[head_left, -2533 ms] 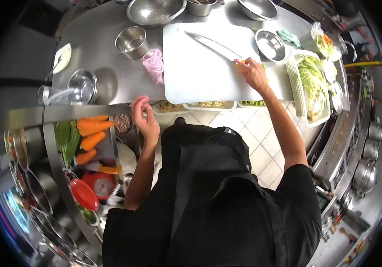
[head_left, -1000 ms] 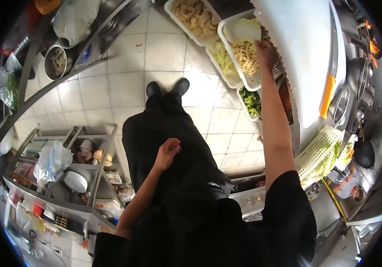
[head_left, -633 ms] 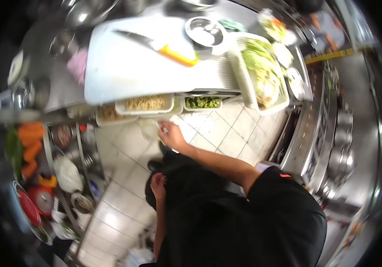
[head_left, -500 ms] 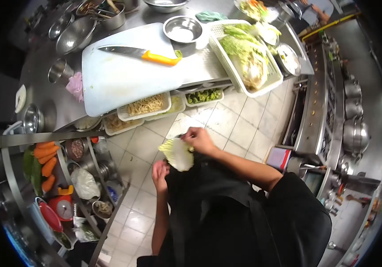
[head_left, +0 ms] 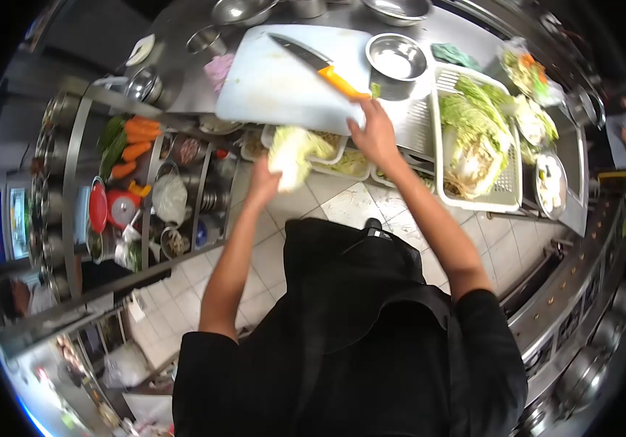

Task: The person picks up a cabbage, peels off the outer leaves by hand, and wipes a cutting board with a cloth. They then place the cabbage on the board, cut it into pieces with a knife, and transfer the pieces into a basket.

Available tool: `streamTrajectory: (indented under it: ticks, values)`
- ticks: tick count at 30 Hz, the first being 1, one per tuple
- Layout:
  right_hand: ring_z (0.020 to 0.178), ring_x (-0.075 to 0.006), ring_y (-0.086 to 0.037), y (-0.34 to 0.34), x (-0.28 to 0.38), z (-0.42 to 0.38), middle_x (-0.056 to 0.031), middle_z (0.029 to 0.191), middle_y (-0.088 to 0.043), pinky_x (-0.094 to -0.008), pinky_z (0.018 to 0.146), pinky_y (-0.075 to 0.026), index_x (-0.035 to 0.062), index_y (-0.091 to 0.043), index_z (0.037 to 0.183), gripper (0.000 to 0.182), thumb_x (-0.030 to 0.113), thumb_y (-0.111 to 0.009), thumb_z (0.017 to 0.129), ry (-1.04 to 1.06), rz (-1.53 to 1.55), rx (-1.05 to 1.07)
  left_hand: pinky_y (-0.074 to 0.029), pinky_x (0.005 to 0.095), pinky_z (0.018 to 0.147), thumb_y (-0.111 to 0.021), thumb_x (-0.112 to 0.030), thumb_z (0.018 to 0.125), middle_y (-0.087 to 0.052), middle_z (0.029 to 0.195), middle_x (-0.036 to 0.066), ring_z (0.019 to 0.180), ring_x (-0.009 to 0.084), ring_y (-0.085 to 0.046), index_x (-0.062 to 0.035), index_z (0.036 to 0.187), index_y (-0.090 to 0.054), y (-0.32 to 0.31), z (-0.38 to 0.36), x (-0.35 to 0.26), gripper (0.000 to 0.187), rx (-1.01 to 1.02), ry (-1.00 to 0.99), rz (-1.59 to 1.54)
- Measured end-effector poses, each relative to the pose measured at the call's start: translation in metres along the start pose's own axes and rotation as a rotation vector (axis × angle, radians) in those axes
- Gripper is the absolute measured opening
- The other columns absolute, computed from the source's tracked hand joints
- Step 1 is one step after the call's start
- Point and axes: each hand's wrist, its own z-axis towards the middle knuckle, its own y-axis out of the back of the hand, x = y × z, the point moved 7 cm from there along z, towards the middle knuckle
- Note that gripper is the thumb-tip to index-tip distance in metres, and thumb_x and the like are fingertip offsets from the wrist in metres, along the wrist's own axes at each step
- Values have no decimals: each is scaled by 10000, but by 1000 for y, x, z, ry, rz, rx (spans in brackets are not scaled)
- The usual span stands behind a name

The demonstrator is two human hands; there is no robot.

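My left hand [head_left: 262, 182] is closed on a pale napa cabbage leaf [head_left: 292, 162], held up just in front of the cutting board's near edge. My right hand [head_left: 375, 137] reaches over the board's right corner, thumb and fingers apart, fingertips right by the butt of the knife's orange handle [head_left: 343, 83]. The knife lies on the white cutting board [head_left: 269, 91], blade toward the far left. Right of that hand stands a white basket [head_left: 480, 201] holding napa cabbage [head_left: 473, 149]. A steel bowl [head_left: 396, 58] sits behind the handle.
White containers [head_left: 349, 163] of cut food sit below the counter edge. At left, a shelf rack holds carrots [head_left: 138, 138] and a plastic bag [head_left: 170, 200]. A pink cloth [head_left: 218, 69] lies left of the board. A round container [head_left: 549, 186] stands right of the basket.
The leaf has gone from near my body up to the board's front edge, now in my left hand alone. My right hand has let go of it and moved to the knife handle.
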Motion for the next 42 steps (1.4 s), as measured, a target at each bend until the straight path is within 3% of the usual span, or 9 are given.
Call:
streamTrajectory:
  ticks: [4,9,13,15,17,22,24,34,42]
  values:
    - [985,-349,-514,-66,-15,83,-180,1103,-477,-444,780,-472,77,-474,1185,491,94,-630,719,124,-317,133,-477,345,767,-535,26,667,-650,900,191,862,323,-636,26,1054,-582,69,50,-38,391,-292,-326,18]
    - [939,-366,-531,-132,-48,118,-190,1076,-453,-456,751,-505,94,-423,1223,485,117,-566,760,71,-608,337,-476,335,686,-634,-65,640,-661,832,180,752,275,-640,25,943,-634,61,180,-10,316,-54,-316,39]
    - [863,-401,-609,-104,-48,129,-255,961,-551,-497,715,-507,46,-435,1129,370,98,-529,775,-162,-605,440,-498,357,759,-681,-115,634,-661,945,185,875,327,-633,-14,1012,-649,33,240,10,392,-29,-319,242]
    - [867,-266,-620,-91,-51,122,-128,834,-583,-372,680,-513,61,-499,991,212,114,-516,786,-268,-549,555,-503,364,792,-702,-140,635,-655,991,184,925,338,-623,-27,1037,-650,35,256,20,421,-80,-332,301]
    - [712,-210,-620,-72,-26,93,-108,706,-612,-367,624,-494,19,-510,882,198,184,-537,774,-774,-153,659,-500,367,839,-742,-195,636,-639,1045,187,991,317,-609,-16,1075,-634,24,268,27,487,119,-292,398]
    - [780,-493,-544,-64,28,52,-306,785,-571,-527,691,-425,-8,-436,897,132,60,-489,798,-494,-265,437,-501,371,826,-763,-200,632,-638,1012,227,963,313,-623,41,1031,-631,28,267,20,485,285,-159,302]
    - [714,-492,-553,-73,49,36,-313,717,-564,-532,633,-433,-4,-388,975,196,31,-469,800,-459,-264,499,-496,390,665,-724,-236,598,-642,774,222,744,362,-626,43,768,-651,28,269,20,335,212,-248,217]
    - [673,-477,-566,-137,17,52,-281,670,-571,-544,596,-442,-5,-393,966,136,81,-442,873,-384,-384,531,-504,387,781,-658,-82,652,-648,928,235,881,350,-635,43,968,-636,36,258,7,341,240,-268,246]
    - [643,-504,-547,-134,41,30,-301,637,-556,-565,592,-418,-6,-408,966,143,94,-461,878,-396,-348,598,-470,447,646,-582,-14,633,-587,729,279,744,422,-598,70,659,-547,51,254,15,95,141,-270,109]
